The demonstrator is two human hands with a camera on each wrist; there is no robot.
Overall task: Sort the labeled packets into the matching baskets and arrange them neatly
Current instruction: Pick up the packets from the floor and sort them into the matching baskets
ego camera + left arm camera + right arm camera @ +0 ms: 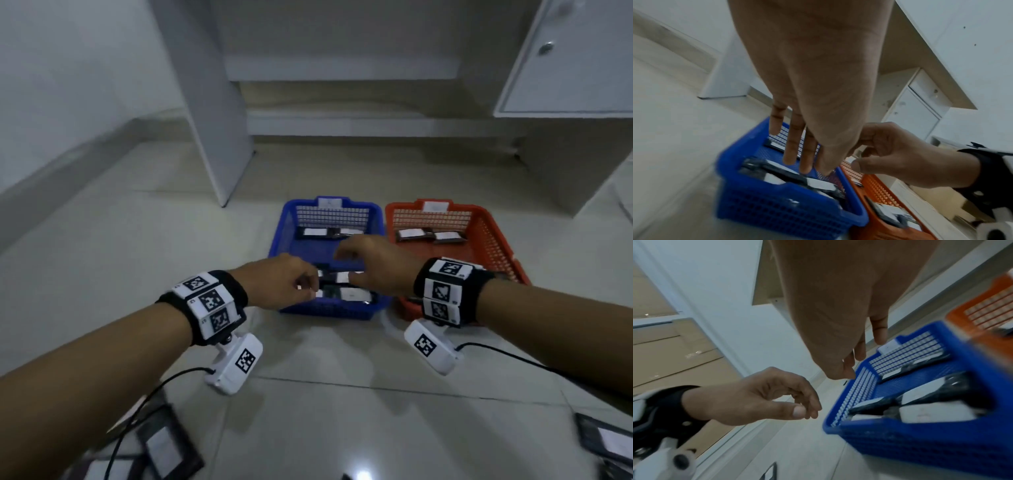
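A blue basket (329,311) (777,211) (920,443) stands on the floor with an orange basket (493,240) (879,191) (955,317) touching its right side. Dark packets with white labels (349,294) (818,183) (931,413) lie in the blue one, near its front and back walls. More packets (431,235) (890,211) lie in the orange one. My left hand (305,284) (797,159) hovers over the blue basket's front left, fingers relaxed, holding nothing. My right hand (346,253) (859,356) hangs over its middle, loosely curled and empty.
Loose packets lie on the tiled floor at the near left (164,448) and near right (609,442). A white desk panel (212,137) rises behind the baskets on the left and a white cabinet (565,68) on the right. Wrist camera cables trail across the floor.
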